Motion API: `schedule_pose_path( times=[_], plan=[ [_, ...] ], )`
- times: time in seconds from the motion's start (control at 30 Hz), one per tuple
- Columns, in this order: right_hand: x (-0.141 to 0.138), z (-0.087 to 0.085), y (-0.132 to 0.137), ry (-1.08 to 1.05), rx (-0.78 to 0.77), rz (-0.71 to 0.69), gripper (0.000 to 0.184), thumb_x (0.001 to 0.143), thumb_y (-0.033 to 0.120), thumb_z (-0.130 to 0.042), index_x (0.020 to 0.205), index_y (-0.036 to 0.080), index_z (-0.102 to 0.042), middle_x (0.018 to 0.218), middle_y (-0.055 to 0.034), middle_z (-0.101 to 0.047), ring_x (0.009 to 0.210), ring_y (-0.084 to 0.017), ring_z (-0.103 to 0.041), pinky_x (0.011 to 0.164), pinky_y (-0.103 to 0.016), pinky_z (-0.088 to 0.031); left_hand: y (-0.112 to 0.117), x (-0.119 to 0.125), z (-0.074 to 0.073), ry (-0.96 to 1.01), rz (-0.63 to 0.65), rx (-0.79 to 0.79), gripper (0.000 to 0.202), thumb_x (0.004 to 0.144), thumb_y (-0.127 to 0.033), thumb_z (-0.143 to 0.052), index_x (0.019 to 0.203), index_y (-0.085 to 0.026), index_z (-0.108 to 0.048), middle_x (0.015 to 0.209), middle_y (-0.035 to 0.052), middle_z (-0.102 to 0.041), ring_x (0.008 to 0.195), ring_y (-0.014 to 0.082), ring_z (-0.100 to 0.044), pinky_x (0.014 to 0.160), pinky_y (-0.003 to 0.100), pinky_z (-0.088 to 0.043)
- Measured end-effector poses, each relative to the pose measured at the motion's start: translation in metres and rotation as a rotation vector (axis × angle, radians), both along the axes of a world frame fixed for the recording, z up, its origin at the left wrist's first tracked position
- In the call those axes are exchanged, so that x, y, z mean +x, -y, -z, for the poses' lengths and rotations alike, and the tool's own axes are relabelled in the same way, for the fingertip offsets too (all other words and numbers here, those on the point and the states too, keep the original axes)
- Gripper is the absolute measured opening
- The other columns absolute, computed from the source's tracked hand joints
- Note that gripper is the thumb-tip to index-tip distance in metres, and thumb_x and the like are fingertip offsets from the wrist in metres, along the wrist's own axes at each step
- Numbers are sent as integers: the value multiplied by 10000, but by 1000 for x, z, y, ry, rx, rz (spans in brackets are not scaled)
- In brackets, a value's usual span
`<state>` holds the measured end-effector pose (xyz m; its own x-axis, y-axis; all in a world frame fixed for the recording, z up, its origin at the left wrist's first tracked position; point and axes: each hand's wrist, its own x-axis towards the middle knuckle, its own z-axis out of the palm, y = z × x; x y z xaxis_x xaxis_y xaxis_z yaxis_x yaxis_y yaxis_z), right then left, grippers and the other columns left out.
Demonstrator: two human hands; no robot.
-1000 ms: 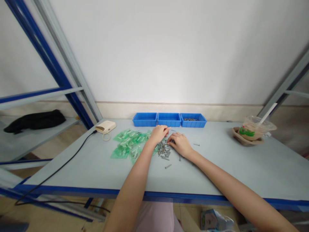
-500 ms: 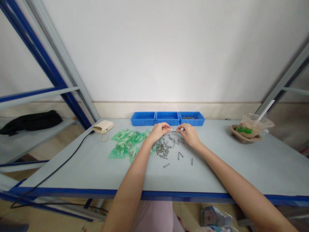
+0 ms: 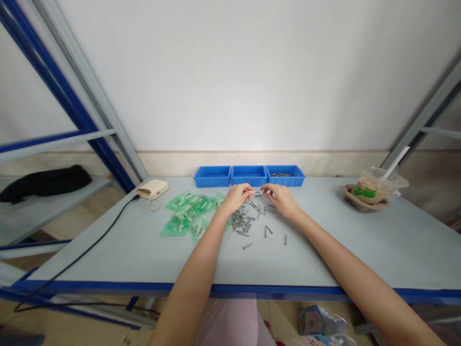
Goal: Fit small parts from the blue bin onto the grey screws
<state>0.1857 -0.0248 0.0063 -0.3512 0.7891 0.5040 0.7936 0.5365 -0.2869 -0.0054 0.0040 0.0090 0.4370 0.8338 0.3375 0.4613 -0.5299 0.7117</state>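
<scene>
My left hand (image 3: 240, 196) pinches one end of a small, thin pale piece (image 3: 257, 192), which may be a screw with a white sleeve; it is too small to tell. Facing it from the right, my right hand (image 3: 280, 198) has thumb and forefinger pinched together at the piece's other end. Below and between the hands lies a loose pile of screws (image 3: 242, 221), mostly grey with some brass-coloured parts. Several single screws (image 3: 247, 245) are scattered nearer the front. Green plastic packets (image 3: 185, 211) with small white and metal parts inside lie left of my left hand.
Three blue bins (image 3: 248, 181) stand in a row behind my hands; the right one holds small metal parts. A cream-coloured device (image 3: 153, 189) with a black cable (image 3: 108, 231) sits at left. A plastic drink cup (image 3: 374, 186) rests in a cardboard holder (image 3: 362, 204) at right.
My right hand has shifted slightly left and up, with its fingers a little changed around the small piece. My left hand stays nearly in place. The camera view has moved very slightly.
</scene>
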Motion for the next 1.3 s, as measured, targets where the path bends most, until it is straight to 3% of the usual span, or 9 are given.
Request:
schedule_pose_path(
  times=[0.23,0.57,0.73,0.97,1.17,1.3],
  plan=[
    [-2,-3,5,204,55,117,198,902,294,-448,906,214,-629,871,-33,-687,805,-173,-598,671,-272,-271,3,4,0,-21,9,-17,194,807,-293,-494,723,-144,-586,581,0,-615,548,124,-565,574,215,-409],
    [-3,-4,7,221,85,117,157,900,294,-464,914,213,-598,848,-14,-690,782,-159,-605,668,-269,-253,4,4,-1,-86,-7,31,334,841,-363,-444,631,-145,-586,550,-3,-606,538,119,-555,593,218,-398],
    [-3,-4,6,236,77,126,204,916,287,-420,902,209,-608,878,-29,-690,788,-160,-606,658,-272,-247,6,6,-1,-53,-14,9,230,813,-352,-498,803,-152,-610,557,-18,-606,533,120,-560,557,209,-384],
    [-4,-4,7,248,74,114,176,910,291,-432,954,206,-581,878,-29,-689,785,-165,-605,682,-270,-253,6,6,-3,-98,-19,51,326,844,-361,-437,666,-147,-607,533,-14,-594,531,114,-547,582,209,-386],
    [-4,-5,7,273,43,133,212,919,249,-402,900,199,-608,874,-42,-691,791,-161,-607,668,-272,-244,6,7,-2,-70,-35,27,268,830,-376,-468,794,-153,-612,560,-17,-610,535,116,-549,566,208,-384],
    [-5,-4,7,275,40,128,222,924,281,-394,925,210,-604,890,-37,-692,794,-167,-609,670,-274,-249,7,6,-4,-87,-64,47,262,825,-356,-471,721,-153,-599,549,-13,-602,538,116,-538,562,207,-378]
  ],
)
